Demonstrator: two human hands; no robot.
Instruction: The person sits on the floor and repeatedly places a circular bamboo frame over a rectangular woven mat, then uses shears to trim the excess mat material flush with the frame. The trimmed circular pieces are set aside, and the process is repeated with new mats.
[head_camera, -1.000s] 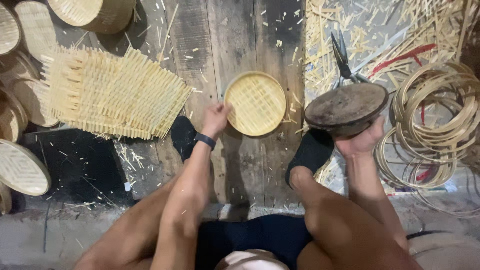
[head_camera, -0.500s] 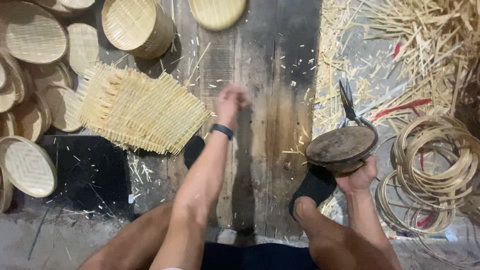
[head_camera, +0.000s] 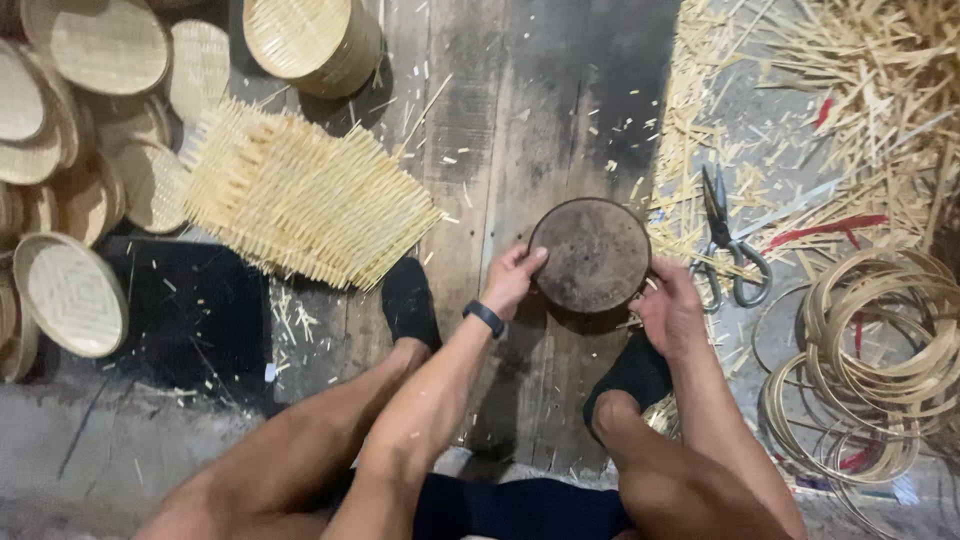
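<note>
On the plank floor (head_camera: 520, 120), both hands now grasp the dark round mould (head_camera: 590, 255), left hand (head_camera: 512, 277) newly joining right hand (head_camera: 670, 310).

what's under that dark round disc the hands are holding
The dark round disc sits over wooden floor planks. Whatever lies directly beneath is covered; only planks and bamboo scraps show around it.

A round mould (head_camera: 590, 255) sits at the centre of the frame on the plank floor (head_camera: 520, 120), between the left hand (head_camera: 512, 278) and the right hand (head_camera: 672, 310). Scissors (head_camera: 728, 240) lie just right of it, hoops (head_camera: 870, 350) at lower right, a woven mat (head_camera: 300, 195) to the left, and trays (head_camera: 70, 160) at the far left.
</note>
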